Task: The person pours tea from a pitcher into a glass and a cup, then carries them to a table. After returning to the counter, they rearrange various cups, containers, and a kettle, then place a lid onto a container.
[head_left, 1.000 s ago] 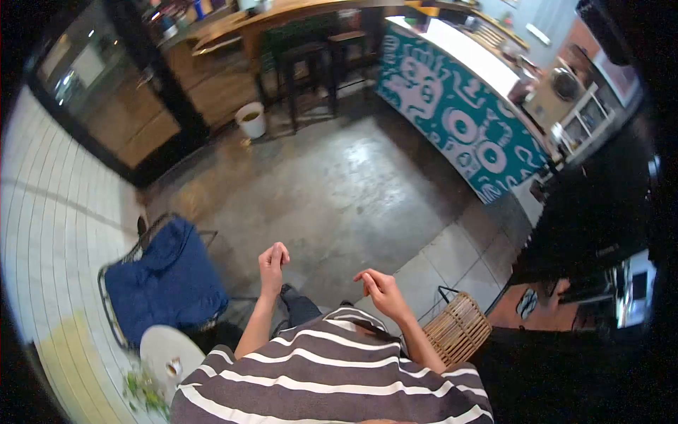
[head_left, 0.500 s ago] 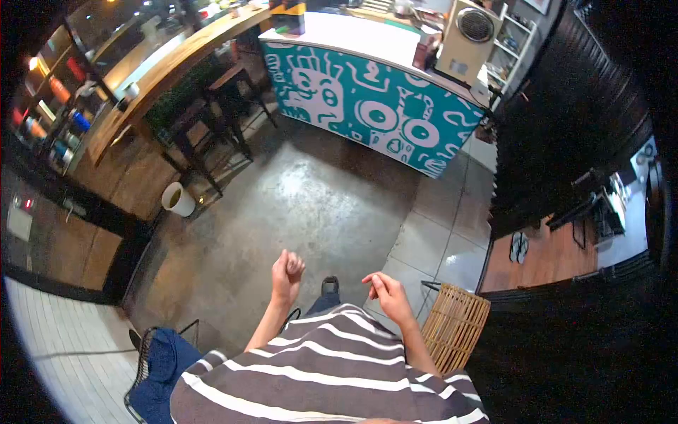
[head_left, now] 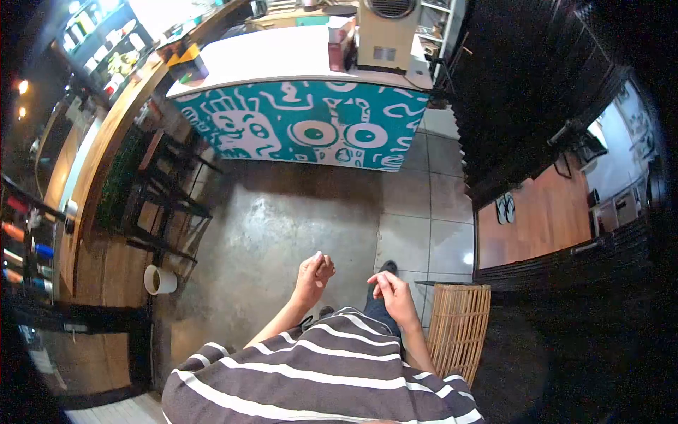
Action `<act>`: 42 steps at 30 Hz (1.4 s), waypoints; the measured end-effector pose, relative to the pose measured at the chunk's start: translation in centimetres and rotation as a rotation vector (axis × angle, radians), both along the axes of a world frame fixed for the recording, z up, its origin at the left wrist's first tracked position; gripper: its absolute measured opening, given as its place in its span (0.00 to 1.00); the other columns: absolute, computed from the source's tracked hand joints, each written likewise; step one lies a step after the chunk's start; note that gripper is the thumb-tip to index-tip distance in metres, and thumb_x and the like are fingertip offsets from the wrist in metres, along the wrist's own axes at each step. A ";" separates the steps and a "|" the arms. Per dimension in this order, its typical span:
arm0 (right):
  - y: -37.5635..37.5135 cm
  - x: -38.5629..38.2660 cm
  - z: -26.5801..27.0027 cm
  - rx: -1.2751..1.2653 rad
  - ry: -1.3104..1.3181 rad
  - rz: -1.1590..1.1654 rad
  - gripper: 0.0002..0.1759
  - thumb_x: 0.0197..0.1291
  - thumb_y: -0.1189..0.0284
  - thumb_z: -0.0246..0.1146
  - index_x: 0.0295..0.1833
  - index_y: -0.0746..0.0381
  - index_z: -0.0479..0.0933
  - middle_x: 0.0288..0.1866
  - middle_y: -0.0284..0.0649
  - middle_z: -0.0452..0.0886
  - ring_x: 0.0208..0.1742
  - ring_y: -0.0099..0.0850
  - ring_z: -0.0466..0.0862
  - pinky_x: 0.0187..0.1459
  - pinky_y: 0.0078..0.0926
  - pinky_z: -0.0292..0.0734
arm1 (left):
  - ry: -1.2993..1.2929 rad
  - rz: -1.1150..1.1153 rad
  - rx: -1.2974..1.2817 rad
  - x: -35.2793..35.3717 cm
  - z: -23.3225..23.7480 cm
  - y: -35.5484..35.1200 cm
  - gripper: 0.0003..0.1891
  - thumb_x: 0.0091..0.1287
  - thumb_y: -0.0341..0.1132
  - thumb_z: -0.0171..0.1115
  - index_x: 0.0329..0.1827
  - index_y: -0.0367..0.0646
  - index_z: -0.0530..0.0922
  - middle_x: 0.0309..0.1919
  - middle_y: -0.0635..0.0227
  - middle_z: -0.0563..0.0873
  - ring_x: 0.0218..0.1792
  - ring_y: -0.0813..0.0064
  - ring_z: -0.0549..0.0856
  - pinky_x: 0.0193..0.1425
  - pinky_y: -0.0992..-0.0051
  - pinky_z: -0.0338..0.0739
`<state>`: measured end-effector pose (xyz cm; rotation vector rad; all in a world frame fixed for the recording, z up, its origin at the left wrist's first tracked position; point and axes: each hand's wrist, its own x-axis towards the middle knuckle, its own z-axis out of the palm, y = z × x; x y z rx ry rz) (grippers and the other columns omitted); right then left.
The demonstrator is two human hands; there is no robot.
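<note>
My left hand (head_left: 313, 278) is raised in front of my striped shirt, its fingers curled into a loose fist with no object showing in it. To its right, my right hand (head_left: 394, 295) is held at about the same height, fingers bent together and thumb against them, with nothing visible inside. The hands are apart and touch nothing that I can see. Closest to my right hand is a slatted bamboo basket (head_left: 459, 326). Below the hands, a dark shoe (head_left: 388, 266) stands forward on the floor (head_left: 282, 226).
Ahead stands a counter with a teal painted front (head_left: 304, 131), bearing a beige machine (head_left: 382, 35). Dark stools (head_left: 166, 191) line a wooden bar (head_left: 106, 148) on the left, near a white bucket (head_left: 161, 280). Slippers (head_left: 506, 208) lie beyond a doorway on the right.
My view has turned left-to-right and moved closer to the counter. One foot has come forward on the right. The chair with blue cloth has left the view; both hands stay raised.
</note>
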<state>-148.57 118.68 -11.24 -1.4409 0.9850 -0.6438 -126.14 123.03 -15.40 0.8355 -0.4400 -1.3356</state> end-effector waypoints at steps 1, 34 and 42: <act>-1.6 -0.7 0.1 0.013 -0.023 -0.033 0.16 0.78 0.67 0.53 0.46 0.66 0.82 0.26 0.34 0.79 0.29 0.20 0.78 0.35 0.23 0.75 | -0.002 -0.015 0.002 -0.3 -0.1 -2.0 0.25 0.81 0.43 0.50 0.21 0.49 0.61 0.20 0.77 0.62 0.26 0.80 0.60 0.35 0.75 0.57; -78.7 -21.7 5.0 -0.256 -0.078 -0.151 0.15 0.79 0.68 0.52 0.47 0.66 0.82 0.27 0.32 0.77 0.30 0.19 0.77 0.35 0.20 0.73 | 0.017 -0.128 -0.151 -24.0 5.7 -80.7 0.21 0.81 0.39 0.53 0.24 0.48 0.67 0.24 0.80 0.63 0.28 0.84 0.62 0.35 0.75 0.56; -100.0 -22.6 8.6 -0.200 -0.118 0.032 0.19 0.79 0.61 0.55 0.47 0.66 0.82 0.30 0.30 0.77 0.34 0.18 0.76 0.39 0.20 0.73 | -0.019 0.125 -0.112 -24.1 3.9 -92.6 0.23 0.82 0.39 0.52 0.22 0.47 0.65 0.24 0.79 0.63 0.28 0.82 0.62 0.37 0.72 0.58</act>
